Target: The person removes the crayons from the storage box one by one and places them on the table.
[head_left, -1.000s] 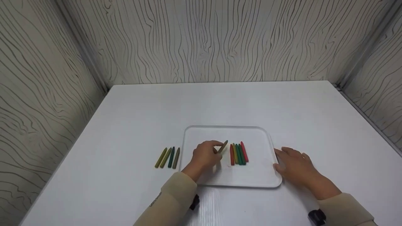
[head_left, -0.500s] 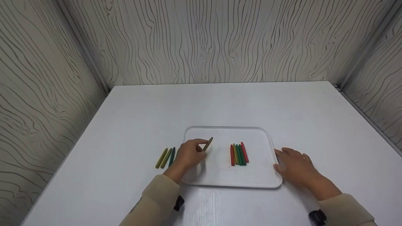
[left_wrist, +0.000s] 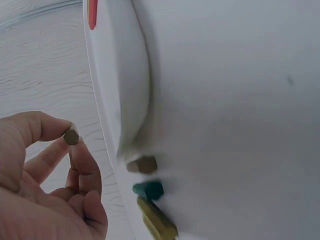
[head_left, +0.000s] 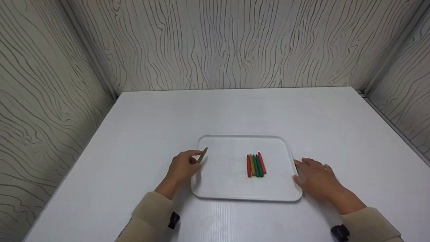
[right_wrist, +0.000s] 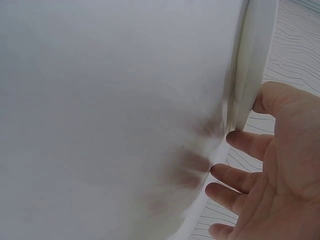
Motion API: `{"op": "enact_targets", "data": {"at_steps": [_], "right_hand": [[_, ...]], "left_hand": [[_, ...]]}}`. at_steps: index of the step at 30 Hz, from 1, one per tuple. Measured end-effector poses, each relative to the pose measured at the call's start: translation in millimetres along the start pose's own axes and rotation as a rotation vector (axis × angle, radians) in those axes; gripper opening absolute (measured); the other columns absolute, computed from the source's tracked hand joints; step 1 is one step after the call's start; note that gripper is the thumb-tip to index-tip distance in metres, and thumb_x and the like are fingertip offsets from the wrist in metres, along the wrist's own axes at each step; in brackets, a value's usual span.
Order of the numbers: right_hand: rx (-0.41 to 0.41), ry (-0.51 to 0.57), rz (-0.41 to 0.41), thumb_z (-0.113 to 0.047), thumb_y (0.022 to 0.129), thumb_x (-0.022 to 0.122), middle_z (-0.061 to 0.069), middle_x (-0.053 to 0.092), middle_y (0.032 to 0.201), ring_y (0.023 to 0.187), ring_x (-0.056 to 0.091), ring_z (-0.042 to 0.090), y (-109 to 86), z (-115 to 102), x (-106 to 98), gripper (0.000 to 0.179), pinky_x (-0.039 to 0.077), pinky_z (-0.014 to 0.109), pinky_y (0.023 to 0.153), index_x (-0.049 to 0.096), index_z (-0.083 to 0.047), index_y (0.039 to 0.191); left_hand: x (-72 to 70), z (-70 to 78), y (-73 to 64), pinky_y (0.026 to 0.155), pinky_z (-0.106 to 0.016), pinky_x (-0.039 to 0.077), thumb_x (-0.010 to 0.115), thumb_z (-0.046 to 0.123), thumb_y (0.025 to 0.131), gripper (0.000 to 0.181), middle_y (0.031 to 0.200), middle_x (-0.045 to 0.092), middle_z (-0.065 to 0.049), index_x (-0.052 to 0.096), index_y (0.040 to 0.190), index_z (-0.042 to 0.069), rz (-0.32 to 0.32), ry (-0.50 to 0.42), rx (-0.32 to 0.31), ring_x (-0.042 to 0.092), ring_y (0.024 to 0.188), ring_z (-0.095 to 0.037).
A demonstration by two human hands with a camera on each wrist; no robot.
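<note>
My left hand (head_left: pixel 183 166) pinches a brown crayon (head_left: pixel 202 155) between thumb and fingertips, tilted, at the left rim of a white tray (head_left: pixel 221 198). The left wrist view shows the held crayon (left_wrist: pixel 71 137) end-on. Beneath that hand, beside the tray, lie another brown crayon (left_wrist: pixel 143 165), a dark green crayon (left_wrist: pixel 149 190) and olive crayons (left_wrist: pixel 157 220); the hand hides them in the head view. My right hand (head_left: pixel 317 179) rests at the tray's right edge, thumb touching the rim (right_wrist: pixel 252 60) and the other fingers fairly straight against the table.
Several crayons lie side by side on the tray, with a red crayon (head_left: pixel 248 166) at the left, green crayons (head_left: pixel 257 166) between and a pinkish-red crayon (head_left: pixel 262 163) at the right. A white table (head_left: pixel 134 134) meets wood-grain patterned panels (head_left: pixel 215 43) behind.
My left hand has carried the brown crayon leftward from near the row on the tray to the tray's left rim, covering the crayons beside it. The right hand has stayed in place.
</note>
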State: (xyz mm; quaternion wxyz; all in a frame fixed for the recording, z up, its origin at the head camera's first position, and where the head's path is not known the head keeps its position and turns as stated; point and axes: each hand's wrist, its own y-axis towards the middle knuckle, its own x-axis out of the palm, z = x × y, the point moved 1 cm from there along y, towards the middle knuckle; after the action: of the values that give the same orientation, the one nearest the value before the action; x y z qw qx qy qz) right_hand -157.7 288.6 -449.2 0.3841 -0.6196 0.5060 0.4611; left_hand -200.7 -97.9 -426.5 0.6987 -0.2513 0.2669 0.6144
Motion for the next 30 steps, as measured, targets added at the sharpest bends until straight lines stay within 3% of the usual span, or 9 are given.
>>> {"op": "enact_targets", "data": {"at_steps": [6, 13, 30], "right_hand": [[-0.003, -0.018, 0.012, -0.032, 0.093, 0.057, 0.027, 0.042, 0.136, 0.127, 0.034, 0.045, 0.6, 0, 0, 0.055, 0.019, 0.066, 0.096, 0.046, -0.002, 0.138], [0.001, -0.017, 0.017, -0.031, 0.093, 0.058, 0.028, 0.042, 0.136, 0.126, 0.035, 0.046, 1.4, 1, 2, 0.055, 0.019, 0.066, 0.096, 0.047, -0.001, 0.137], [0.002, 0.013, -0.009, -0.032, 0.093, 0.056, 0.029, 0.039, 0.137, 0.127, 0.032, 0.048, 1.5, 1, 0, 0.056, 0.015, 0.067, 0.096, 0.045, -0.001, 0.139]], "left_hand": [[-12.3, -12.5, -3.1, 0.059, -0.030, 0.049, 0.063, 0.002, 0.084, 0.041, 0.093, 0.063, -0.009, 0.063, 0.125, 0.009, 0.027, -0.023, -0.063, 0.057, 0.074, -0.019], [-23.2, -24.2, -7.6, 0.068, -0.036, 0.048, 0.064, 0.003, 0.084, 0.038, 0.094, 0.064, -0.009, 0.065, 0.122, 0.007, 0.065, 0.006, -0.048, 0.057, 0.082, -0.022], [-45.4, -53.5, -15.9, 0.068, -0.037, 0.048, 0.059, 0.002, 0.085, 0.040, 0.094, 0.065, -0.011, 0.062, 0.125, 0.005, 0.073, 0.030, -0.137, 0.059, 0.079, -0.022]]}}
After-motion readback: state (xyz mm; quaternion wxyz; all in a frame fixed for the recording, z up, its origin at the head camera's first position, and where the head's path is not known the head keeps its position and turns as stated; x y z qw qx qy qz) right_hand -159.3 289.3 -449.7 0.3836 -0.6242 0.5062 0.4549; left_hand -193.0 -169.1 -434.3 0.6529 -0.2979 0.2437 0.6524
